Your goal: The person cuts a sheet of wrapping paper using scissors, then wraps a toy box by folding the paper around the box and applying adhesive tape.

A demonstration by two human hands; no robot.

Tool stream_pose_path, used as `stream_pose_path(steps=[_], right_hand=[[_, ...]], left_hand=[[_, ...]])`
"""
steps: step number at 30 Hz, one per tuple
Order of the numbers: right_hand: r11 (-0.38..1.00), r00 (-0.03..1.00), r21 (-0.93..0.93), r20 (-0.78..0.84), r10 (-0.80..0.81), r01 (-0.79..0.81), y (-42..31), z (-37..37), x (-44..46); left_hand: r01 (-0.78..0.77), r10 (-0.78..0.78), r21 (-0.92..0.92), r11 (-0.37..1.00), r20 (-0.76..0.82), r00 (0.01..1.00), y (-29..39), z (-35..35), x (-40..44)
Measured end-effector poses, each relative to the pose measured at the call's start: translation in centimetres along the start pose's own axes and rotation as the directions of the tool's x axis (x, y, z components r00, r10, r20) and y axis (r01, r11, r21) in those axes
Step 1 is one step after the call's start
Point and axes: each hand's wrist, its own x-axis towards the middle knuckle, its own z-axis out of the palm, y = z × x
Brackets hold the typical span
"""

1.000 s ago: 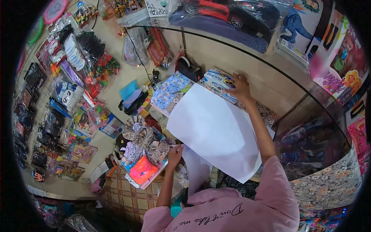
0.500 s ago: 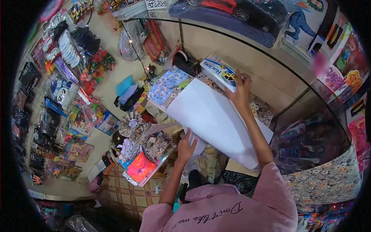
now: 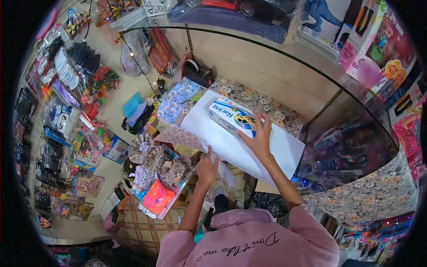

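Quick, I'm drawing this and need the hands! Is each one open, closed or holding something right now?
Left hand: at the white paper's edge; can't tell if it's gripping.
Right hand: holding the box.

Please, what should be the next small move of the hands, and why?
Probably the right hand should settle the Racing box flat on the white sheet: it grips the box's end over the sheet, though contact beneath is hard to judge, and the left hand is at the sheet's near edge, placed to steady it.

Flowered surface (image 3: 278, 111), large white sheet (image 3: 284, 149) lying on it
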Motion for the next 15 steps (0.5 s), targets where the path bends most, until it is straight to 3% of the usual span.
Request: stream_pose_path(steps=[2, 3, 5, 6, 7, 10, 15], right_hand=[[0.999, 0.993, 0.038, -0.115, 0.035, -0.031, 0.2, -1.1, 0.0], [0.982, 0.990, 0.159, -0.084, 0.115, -0.101, 0.8, -1.8, -0.4], [0.976, 0.986, 0.145, 0.041, 0.160, -0.165, 4.2, -1.1, -2.6], [0.971, 0.977, 0.135, 0.106, 0.184, -0.198, 5.8, -0.6, -3.9], [0.970, 0.947, -0.005, 0.215, 0.237, -0.241, 6.5, -0.3, -5.0], [0.949, 0.954, -0.315, 0.286, 0.086, 0.009, 7.6, 0.3, -6.0], [0.919, 0.966, -0.394, 0.246, 0.080, 0.025, 8.2, 0.6, -5.2]], left_hand=[[0.001, -0.002, 0.049, 0.999, 0.027, 1.000, 0.0, 0.0, 0.1], [0.001, -0.004, 0.071, 0.997, 0.039, 0.999, 0.1, 0.0, 0.2], [-0.007, 0.006, 0.041, 0.999, 0.010, 1.000, 0.2, -0.2, 0.2], [-0.009, 0.009, 0.025, 1.000, -0.003, 1.000, 0.2, -0.3, 0.0], [-0.018, 0.018, 0.014, 1.000, 0.002, 1.000, 0.3, -0.6, 0.0], [-0.072, 0.072, -0.006, 0.997, -0.017, 0.997, -0.5, -0.9, -0.1], [-0.171, 0.168, 0.003, 0.985, -0.196, 0.966, -2.0, -4.2, -0.7]])
